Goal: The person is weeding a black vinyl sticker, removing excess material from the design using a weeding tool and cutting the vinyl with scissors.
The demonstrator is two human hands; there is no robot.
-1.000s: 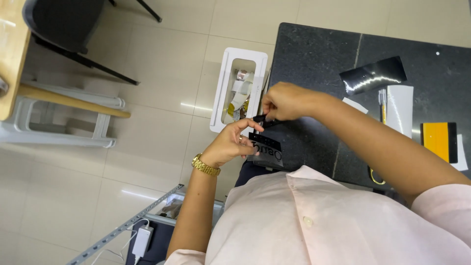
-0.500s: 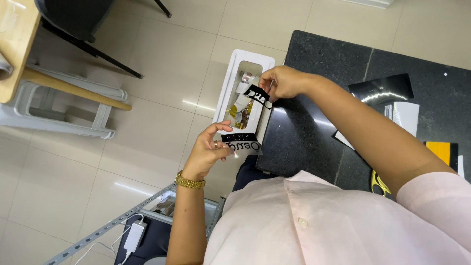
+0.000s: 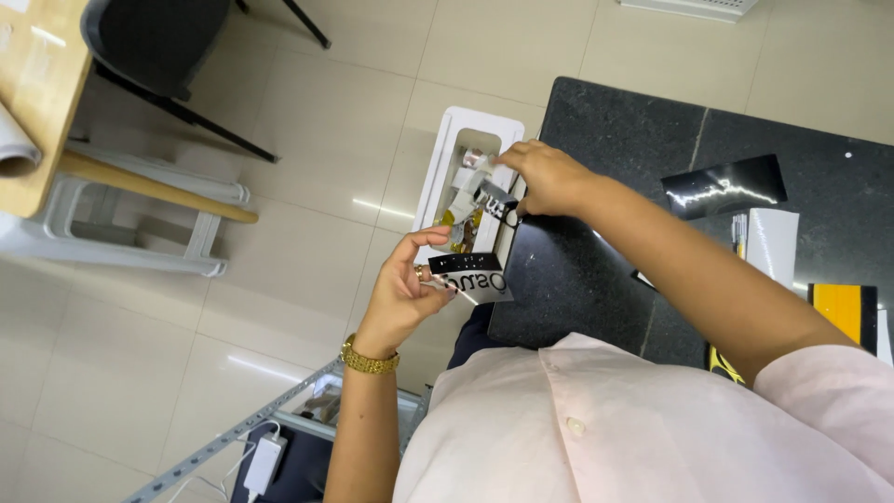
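On the far left a wooden table (image 3: 33,102) cuts the corner, with a white stool (image 3: 130,219) under its edge and a black chair (image 3: 158,47) on the tiled floor (image 3: 307,121) beside it. Lower down lie a metal rail (image 3: 237,433) and a white charger (image 3: 264,463).

Our left hand (image 3: 402,291), a gold bracelet (image 3: 369,359) at the wrist, pinches the black card (image 3: 473,276) between thumb and fingertips, holding it in the air just off the near-left corner of the bench (image 3: 605,270). The grip is closed on the card's left edge, the palm turned up.

Our right hand (image 3: 545,177) reaches over the bench's left edge to the white bin (image 3: 445,154) standing on the floor against it. Its fingers are closed on a small dark strip (image 3: 495,197) right above the bin's opening; it looks like a peeled film, though the view is too small to be sure.

To do this well, we should keep the strip over the opening, clear of the rim, and keep the card steady and level with a light edge pinch, so that its face stays untouched.

Further right on the bench lie a glossy black sheet (image 3: 724,184), a white box (image 3: 773,244) and, near the right edge, a yellow box (image 3: 843,312).
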